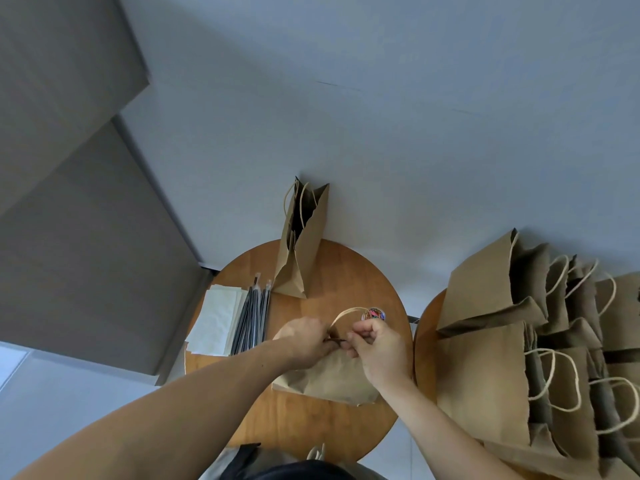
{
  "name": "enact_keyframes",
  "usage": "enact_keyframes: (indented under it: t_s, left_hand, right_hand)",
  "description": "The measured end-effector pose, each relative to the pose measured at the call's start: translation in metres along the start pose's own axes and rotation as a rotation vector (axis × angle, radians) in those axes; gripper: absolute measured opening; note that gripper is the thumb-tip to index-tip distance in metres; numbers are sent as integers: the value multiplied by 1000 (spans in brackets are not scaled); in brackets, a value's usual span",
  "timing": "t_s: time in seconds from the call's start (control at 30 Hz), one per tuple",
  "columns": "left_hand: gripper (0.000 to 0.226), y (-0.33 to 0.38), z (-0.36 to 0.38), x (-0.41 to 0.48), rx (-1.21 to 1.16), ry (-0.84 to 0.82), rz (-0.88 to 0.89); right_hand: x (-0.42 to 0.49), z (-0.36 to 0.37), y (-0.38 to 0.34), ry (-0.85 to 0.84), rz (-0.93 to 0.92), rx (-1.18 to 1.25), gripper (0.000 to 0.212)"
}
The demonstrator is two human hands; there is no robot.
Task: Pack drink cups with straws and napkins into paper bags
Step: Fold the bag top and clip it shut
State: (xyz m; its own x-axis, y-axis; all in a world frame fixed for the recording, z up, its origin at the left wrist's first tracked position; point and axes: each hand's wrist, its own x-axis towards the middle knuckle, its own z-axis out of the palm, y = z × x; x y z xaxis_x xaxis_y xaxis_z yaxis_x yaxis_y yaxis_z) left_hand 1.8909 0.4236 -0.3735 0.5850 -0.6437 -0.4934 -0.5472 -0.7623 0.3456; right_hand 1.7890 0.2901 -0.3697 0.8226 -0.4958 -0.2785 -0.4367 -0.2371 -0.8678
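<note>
**A:** What takes up the most room?

**B:** The round wooden table (346,271), set against a pale wall. Just to its right is a second table (424,341), and a stack of bags (485,393) in brown paper covers most of it. They lean on one another with their twine handles showing.

**A:** And the bag being packed?

**B:** A paper bag (332,379) lies on the near middle of the round table, right under both hands, with its top pointing away from the person. An upright bag (298,258) stands at the far edge, mouth open, touching the wall.

**A:** The napkins and straws?

**B:** The napkins (218,317) sit in a pale pile at the left edge of the table. The straws (252,317), dark and wrapped, lie in a bundle along the pile's right side, touching it.

**A:** What are the hands doing?

**B:** The left hand (308,337) has its fingers curled and pinches the top edge of the paper bag. The right hand (377,344) is also curled and pinches the same edge just beside it, fingertips almost meeting. There is something small and dark (334,339) between them, but I cannot tell what it is.

**A:** Anything smaller?

**B:** One twine handle (343,313) loops up just beyond the knuckles. Behind the right hand sits a little clear jar (373,313) of coloured bits.
</note>
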Motion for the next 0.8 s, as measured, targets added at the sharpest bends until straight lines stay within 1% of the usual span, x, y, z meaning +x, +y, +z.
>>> enact_keyframes:
  t_s: [0.17,0.43,0.57,0.8]
  left_hand:
    - [27,-5,2,-2,-8,59,76]
    - [33,-4,-2,-1,-6,-2,85]
    - [35,-4,-4,2,8,2,95]
    - [32,-6,-4,7,2,-13,119]
  right_hand:
    - [6,-6,6,-44,-106,-197,29]
    - [16,-7,7,-95,-172,-282,12]
    - [23,-9,6,-148,-188,-337,10]
    - [27,-9,10,-168,-238,-419,12]
